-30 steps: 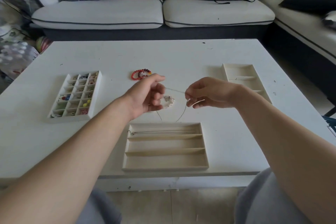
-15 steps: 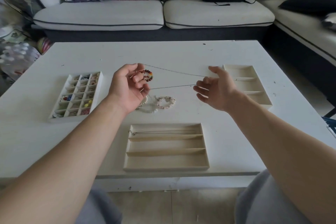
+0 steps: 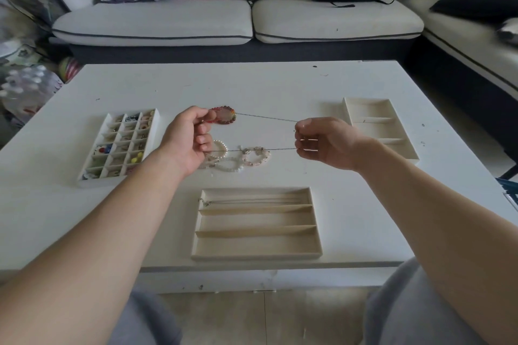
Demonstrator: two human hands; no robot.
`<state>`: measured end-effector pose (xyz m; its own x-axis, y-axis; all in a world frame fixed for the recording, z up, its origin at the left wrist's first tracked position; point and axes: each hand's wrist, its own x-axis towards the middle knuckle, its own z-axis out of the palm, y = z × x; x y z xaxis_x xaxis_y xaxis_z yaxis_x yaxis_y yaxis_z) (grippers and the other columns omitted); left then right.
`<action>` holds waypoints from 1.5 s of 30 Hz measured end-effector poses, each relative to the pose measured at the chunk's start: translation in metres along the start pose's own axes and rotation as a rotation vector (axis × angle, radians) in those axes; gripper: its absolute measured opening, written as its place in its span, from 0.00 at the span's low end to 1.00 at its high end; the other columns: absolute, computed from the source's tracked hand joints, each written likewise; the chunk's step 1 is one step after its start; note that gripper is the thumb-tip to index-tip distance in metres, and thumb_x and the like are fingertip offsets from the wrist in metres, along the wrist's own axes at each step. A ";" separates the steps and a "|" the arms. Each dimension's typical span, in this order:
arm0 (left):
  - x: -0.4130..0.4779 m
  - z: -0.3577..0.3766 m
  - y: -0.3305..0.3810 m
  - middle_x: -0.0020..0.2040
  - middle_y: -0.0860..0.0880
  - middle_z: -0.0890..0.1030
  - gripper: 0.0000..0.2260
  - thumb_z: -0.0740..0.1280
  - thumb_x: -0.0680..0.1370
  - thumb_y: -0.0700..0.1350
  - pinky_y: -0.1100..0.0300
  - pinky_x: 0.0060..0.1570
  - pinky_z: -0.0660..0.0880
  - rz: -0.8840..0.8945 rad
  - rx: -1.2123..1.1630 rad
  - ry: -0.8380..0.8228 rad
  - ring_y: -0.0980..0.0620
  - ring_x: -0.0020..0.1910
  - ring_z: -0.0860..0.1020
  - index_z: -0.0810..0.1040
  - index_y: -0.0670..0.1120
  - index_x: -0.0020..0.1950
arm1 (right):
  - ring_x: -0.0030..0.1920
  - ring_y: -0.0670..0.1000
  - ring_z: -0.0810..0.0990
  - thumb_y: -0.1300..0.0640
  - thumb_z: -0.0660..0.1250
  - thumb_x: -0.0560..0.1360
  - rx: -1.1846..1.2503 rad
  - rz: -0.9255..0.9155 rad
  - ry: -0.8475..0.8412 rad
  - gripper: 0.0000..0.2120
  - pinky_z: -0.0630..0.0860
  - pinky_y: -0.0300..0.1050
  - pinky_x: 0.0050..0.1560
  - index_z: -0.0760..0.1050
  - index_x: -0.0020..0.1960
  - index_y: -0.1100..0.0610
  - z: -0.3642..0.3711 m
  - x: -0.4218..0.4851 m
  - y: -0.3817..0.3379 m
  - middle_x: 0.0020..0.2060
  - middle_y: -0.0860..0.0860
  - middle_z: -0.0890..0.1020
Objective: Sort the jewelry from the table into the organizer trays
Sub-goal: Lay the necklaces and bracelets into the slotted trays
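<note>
Three organizer trays sit on the table (image 3: 280,84). A grid tray (image 3: 95,181) at left holds small coloured pieces in many cells. A three-slot tray (image 3: 256,256) nearest the viewer has one thin chain (image 3: 252,200) in its far slot. A right tray (image 3: 367,108) has contents too small to tell. The left hand (image 3: 187,143) and right hand (image 3: 325,143) each pinch a silver necklace (image 3: 266,117), stretched left to right in two strands above the table. Pale bead bracelets (image 3: 232,168) lie beneath it, and a red bracelet (image 3: 224,107) lies by the left fingertips.
</note>
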<state>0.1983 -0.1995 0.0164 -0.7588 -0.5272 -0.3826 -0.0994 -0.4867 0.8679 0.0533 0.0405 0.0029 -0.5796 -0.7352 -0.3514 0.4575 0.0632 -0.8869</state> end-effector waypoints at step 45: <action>-0.023 -0.013 0.023 0.26 0.56 0.60 0.11 0.57 0.80 0.44 0.66 0.20 0.48 -0.169 0.085 -0.320 0.59 0.21 0.57 0.74 0.48 0.39 | 0.33 0.53 0.81 0.46 0.64 0.82 0.070 -0.020 0.201 0.21 0.81 0.47 0.38 0.65 0.34 0.54 0.035 0.008 0.018 0.29 0.51 0.71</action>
<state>0.2218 -0.2081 0.0407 -0.8885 -0.1934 -0.4162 -0.2837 -0.4815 0.8293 0.0804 0.0120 -0.0051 -0.7089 -0.5859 -0.3927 0.4859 -0.0021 -0.8740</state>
